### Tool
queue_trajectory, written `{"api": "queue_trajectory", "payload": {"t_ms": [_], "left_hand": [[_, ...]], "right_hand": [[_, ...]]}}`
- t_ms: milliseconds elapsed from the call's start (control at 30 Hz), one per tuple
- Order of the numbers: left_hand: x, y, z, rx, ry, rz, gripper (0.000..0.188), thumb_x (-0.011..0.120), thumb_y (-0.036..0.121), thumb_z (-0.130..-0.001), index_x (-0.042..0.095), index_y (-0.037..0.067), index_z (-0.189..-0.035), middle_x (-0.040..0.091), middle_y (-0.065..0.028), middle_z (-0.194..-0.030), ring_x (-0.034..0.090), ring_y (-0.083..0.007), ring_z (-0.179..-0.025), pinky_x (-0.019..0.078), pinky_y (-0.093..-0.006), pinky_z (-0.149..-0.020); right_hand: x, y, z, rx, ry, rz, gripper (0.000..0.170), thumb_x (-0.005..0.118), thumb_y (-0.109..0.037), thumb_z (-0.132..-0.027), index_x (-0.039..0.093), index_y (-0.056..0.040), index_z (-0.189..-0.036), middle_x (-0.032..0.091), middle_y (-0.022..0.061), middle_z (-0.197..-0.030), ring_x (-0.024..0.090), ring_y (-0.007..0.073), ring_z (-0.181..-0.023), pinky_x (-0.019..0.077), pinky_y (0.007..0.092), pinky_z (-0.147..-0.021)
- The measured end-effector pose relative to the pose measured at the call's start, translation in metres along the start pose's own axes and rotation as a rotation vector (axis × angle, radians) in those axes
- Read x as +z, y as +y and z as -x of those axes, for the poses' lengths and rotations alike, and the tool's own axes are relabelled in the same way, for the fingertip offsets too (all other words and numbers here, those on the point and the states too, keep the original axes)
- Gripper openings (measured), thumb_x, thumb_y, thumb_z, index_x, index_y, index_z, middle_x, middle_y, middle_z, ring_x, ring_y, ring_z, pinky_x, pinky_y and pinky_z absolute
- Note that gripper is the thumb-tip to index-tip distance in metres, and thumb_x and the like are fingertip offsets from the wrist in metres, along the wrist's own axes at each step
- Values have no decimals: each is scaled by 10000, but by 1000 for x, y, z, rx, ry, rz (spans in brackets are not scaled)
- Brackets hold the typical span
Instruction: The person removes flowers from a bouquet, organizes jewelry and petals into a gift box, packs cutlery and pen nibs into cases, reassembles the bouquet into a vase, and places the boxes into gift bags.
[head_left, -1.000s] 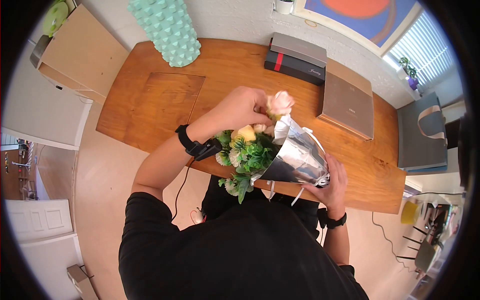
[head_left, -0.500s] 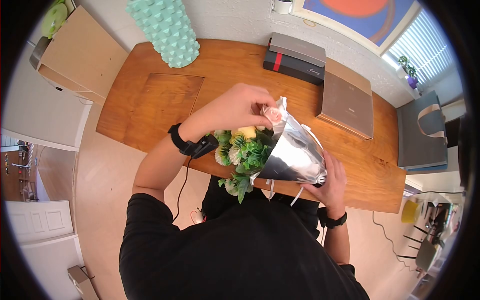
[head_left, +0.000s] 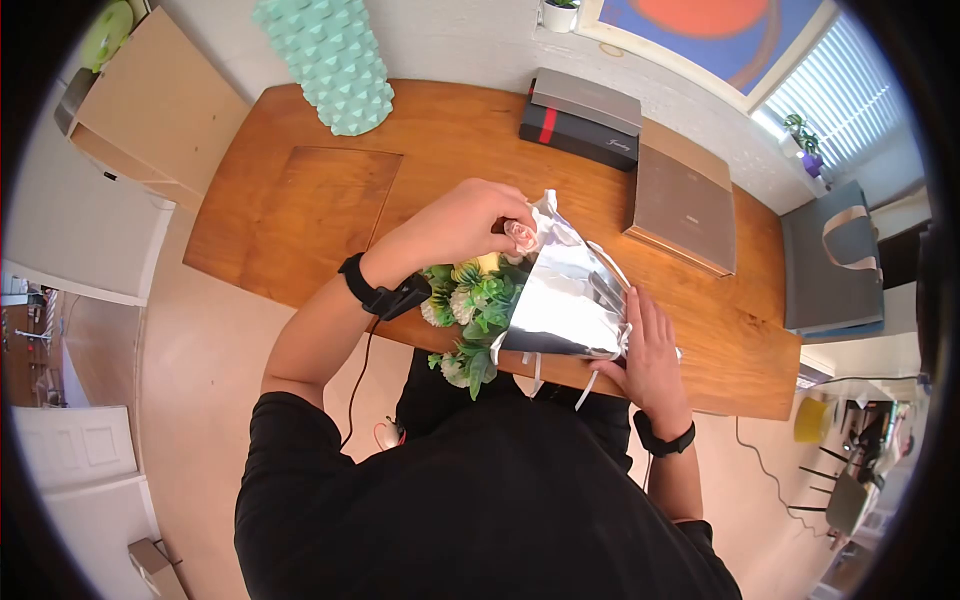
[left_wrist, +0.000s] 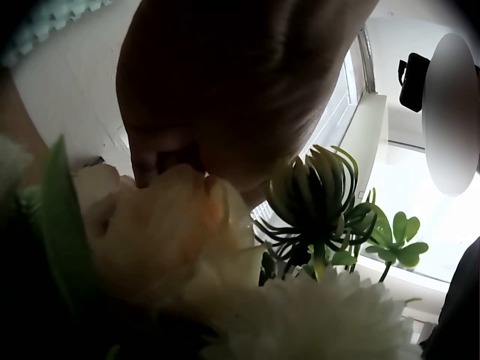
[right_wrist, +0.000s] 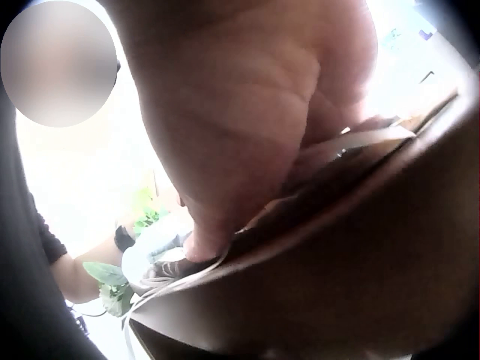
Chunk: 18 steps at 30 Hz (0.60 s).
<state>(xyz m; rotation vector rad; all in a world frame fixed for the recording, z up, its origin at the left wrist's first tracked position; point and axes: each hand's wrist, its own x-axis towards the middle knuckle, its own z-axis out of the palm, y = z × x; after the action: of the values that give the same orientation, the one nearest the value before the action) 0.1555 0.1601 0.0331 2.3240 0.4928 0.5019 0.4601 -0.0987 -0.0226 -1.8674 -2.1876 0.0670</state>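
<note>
A bouquet wrapped in shiny silver paper point(head_left: 565, 300) lies tilted over the table's near edge, blooms toward the left. My left hand point(head_left: 465, 225) pinches a pale pink rose point(head_left: 521, 237) at the wrapping's upper edge; its stem is hidden inside. Beside it are a yellow flower point(head_left: 487, 263), green leaves point(head_left: 492, 318) and whitish blooms point(head_left: 455, 371). In the left wrist view, a spiky green flower point(left_wrist: 319, 199) stands near that hand. My right hand point(head_left: 652, 355) grips the narrow end of the wrapping, thumb below, fingers across the top. White ribbon point(right_wrist: 180, 283) trails beneath.
On the wooden table point(head_left: 440, 130) stand a teal studded roller point(head_left: 335, 70), a black box with a red band point(head_left: 580, 130) and a brown box point(head_left: 683, 210). A grey-blue bag point(head_left: 830, 265) is at the right end.
My left hand has lowered the pink rose from above the wrapping down to its edge. My right hand stays at the narrow end, its fingers now stretched further across the paper.
</note>
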Motion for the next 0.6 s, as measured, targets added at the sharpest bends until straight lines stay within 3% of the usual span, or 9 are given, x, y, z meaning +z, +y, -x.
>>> {"api": "queue_trajectory", "payload": {"t_ms": [100, 200, 267, 367, 467, 533, 600], "left_hand": [[-2, -2, 1, 13, -23, 0, 283, 931, 83, -876, 842, 51, -1142, 807, -93, -1102, 760, -313, -1027, 597, -427, -930], [-9, 14, 12, 14, 65, 42, 333, 938, 103, -873, 819, 37, -1177, 801, -100, -1140, 752, -337, -1046, 597, -429, -938], [-10, 34, 25, 125, 370, -218, 357, 948, 138, -875, 798, 23, -1177, 790, -97, -1146, 747, -346, -1044, 599, -437, -910], [6, 80, 62, 150, 452, -455, 350, 954, 177, -887, 793, 34, -1163, 780, -89, -1103, 751, -337, -1015, 602, -450, -871], [52, 117, 94, 249, 256, -128, 273, 974, 215, -894, 812, 91, -1075, 766, -53, -1012, 759, -260, -874, 610, -391, -747], [89, 116, 112, 238, 192, -17, 272, 975, 222, -908, 818, 85, -1083, 775, -61, -1017, 765, -269, -866, 613, -384, -742], [116, 108, 123, -26, 65, 193, 289, 985, 215, -917, 823, 59, -1099, 787, -78, -1031, 789, -267, -901, 640, -374, -789]], "right_hand": [[-3, -14, -1, 60, -73, 61, 1324, 975, -574, -785, 349, 95, -1741, 434, 355, -1752, 452, 543, -1600, 374, 608, -1317], [-5, -19, -4, 80, -102, 65, 1323, 977, -565, -794, 341, 105, -1741, 417, 370, -1759, 434, 555, -1614, 354, 626, -1328], [-1, -16, -5, 60, -75, 61, 1311, 986, -549, -792, 351, 104, -1734, 434, 367, -1742, 461, 553, -1585, 376, 616, -1312], [1, -14, -8, 54, -12, -35, 1290, 1018, -504, -772, 377, 101, -1715, 488, 351, -1685, 522, 538, -1513, 428, 595, -1265], [0, -12, -10, 83, 51, -141, 1296, 1070, -430, -723, 402, 70, -1713, 572, 318, -1593, 592, 507, -1420, 493, 570, -1200], [-1, -14, -13, 95, 77, -162, 1315, 1100, -384, -691, 410, 44, -1725, 617, 296, -1540, 630, 489, -1370, 529, 556, -1164], [-5, -18, -20, 220, 39, -250, 1284, 1130, -336, -635, 486, 8, -1691, 673, 269, -1459, 692, 464, -1265, 588, 534, -1073]]}}
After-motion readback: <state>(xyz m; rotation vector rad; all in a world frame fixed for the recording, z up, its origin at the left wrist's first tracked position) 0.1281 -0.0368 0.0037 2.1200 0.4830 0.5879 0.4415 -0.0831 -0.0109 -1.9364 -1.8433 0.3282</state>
